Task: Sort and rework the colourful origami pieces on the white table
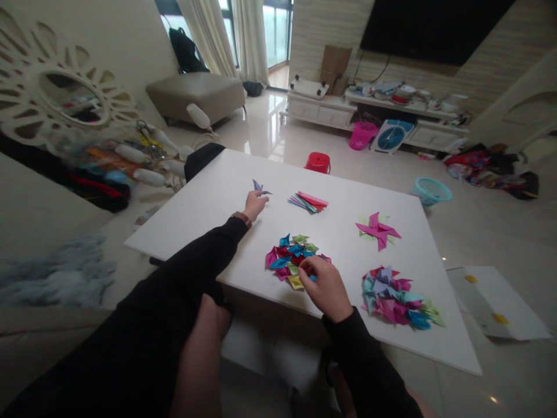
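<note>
At the far left part of the white table [183, 215], my left hand [256, 207] reaches out with its fingertips closed at a small purple folded paper crane [259, 186]. Part of the crane is hidden behind the fingers. My right hand [325, 285] is bent over the near edge of a pile of colourful folded paper pieces [282, 263], its thumb and forefinger curled together. Whatever lies between those fingertips is too small to make out. Blue, red, pink, green and yellow pieces show in this pile.
A fanned stack of paper strips [308, 202] lies mid-table. To the right are a pink and green paper star shape [378, 230] and a second heap of folded paper [394, 296]. Beyond the table stand a red bucket [317, 162] and a turquoise basket [431, 191].
</note>
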Tool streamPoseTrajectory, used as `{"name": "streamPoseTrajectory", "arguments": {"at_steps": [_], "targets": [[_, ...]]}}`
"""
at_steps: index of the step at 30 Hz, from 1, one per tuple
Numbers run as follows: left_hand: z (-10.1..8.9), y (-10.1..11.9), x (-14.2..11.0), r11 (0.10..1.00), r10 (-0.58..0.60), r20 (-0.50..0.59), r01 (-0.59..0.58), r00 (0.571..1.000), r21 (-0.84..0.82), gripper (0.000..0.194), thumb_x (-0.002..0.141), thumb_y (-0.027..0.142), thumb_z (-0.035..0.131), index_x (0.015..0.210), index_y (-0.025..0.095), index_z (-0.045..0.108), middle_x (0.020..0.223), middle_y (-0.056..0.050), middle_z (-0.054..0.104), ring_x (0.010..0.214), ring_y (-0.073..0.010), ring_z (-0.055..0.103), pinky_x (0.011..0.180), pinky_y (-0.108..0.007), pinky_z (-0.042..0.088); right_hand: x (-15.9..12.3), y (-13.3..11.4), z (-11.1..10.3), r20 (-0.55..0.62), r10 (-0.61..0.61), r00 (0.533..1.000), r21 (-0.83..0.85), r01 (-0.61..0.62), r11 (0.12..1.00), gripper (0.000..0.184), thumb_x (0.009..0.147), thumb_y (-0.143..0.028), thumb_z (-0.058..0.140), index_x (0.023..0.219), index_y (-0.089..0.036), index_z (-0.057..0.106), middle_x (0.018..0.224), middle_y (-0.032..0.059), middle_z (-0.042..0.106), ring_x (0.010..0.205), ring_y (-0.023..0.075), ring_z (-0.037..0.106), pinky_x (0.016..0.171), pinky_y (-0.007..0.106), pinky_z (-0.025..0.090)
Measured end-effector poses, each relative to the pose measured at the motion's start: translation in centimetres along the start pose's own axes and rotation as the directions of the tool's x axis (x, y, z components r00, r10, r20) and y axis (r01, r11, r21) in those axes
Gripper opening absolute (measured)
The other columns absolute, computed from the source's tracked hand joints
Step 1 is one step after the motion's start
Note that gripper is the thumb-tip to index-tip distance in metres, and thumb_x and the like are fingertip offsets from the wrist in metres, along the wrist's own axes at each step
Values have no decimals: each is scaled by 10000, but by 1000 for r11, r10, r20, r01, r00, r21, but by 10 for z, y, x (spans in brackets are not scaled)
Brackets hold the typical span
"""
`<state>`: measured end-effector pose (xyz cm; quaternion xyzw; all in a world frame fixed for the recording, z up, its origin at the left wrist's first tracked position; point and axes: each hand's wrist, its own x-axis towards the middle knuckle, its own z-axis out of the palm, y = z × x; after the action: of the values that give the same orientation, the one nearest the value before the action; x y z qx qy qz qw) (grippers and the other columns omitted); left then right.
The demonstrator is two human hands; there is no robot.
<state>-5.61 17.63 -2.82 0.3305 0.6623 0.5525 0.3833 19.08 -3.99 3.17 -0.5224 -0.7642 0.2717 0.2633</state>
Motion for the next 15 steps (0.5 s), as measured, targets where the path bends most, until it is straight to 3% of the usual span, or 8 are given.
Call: {"name": "streamPoseTrajectory", "arguments": {"at_steps": [4, 6, 9, 12, 15], "targets": [[18, 16, -84, 984, -13, 140, 37, 990, -176, 204, 692, 87, 715, 879, 140, 780, 992, -118, 775, 956, -196, 688, 902, -327, 515, 3, 10, -15, -119, 61, 991, -4, -62, 998, 134, 899, -257, 587, 787, -225, 653, 778, 24, 694, 697, 181, 627, 686, 300, 449], [23, 20, -126, 882, -64, 263, 178, 963, -436, 218, 688, 92, 768, 898, 147, 788, 1015, -97, 779, 961, -162, 678, 921, -298, 507, 4, 17, -23, -166, 109, 980, 2, -110, 994, 143, 887, -271, 584, 772, -223, 655, 765, 22, 697, 672, 178, 624, 679, 301, 453], [27, 16, -174, 759, -88, 381, 310, 920, -572, 240, 669, 104, 833, 897, 162, 788, 1006, -68, 782, 933, -126, 679, 921, -275, 505, 2, 25, -33, -235, 182, 955, 28, -181, 983, 159, 878, -300, 586, 763, -218, 659, 764, 22, 707, 668, 181, 633, 694, 313, 467], [30, 8, -196, 717, -139, 486, 426, 863, -551, 261, 636, 106, 865, 873, 157, 768, 913, -53, 777, 849, -121, 691, 897, -287, 522, 0, 29, -39, -282, 232, 931, 109, -209, 972, 163, 878, -340, 596, 817, -210, 671, 812, 35, 726, 687, 187, 651, 691, 321, 486], [32, 4, -198, 721, -132, 571, 474, 810, -506, 273, 611, 118, 886, 845, 156, 750, 835, -35, 759, 787, -120, 693, 866, -290, 534, 0, 25, -42, -323, 251, 912, 191, -197, 962, 189, 879, -366, 604, 893, -199, 691, 873, 59, 741, 732, 196, 669, 690, 326, 512]]}}
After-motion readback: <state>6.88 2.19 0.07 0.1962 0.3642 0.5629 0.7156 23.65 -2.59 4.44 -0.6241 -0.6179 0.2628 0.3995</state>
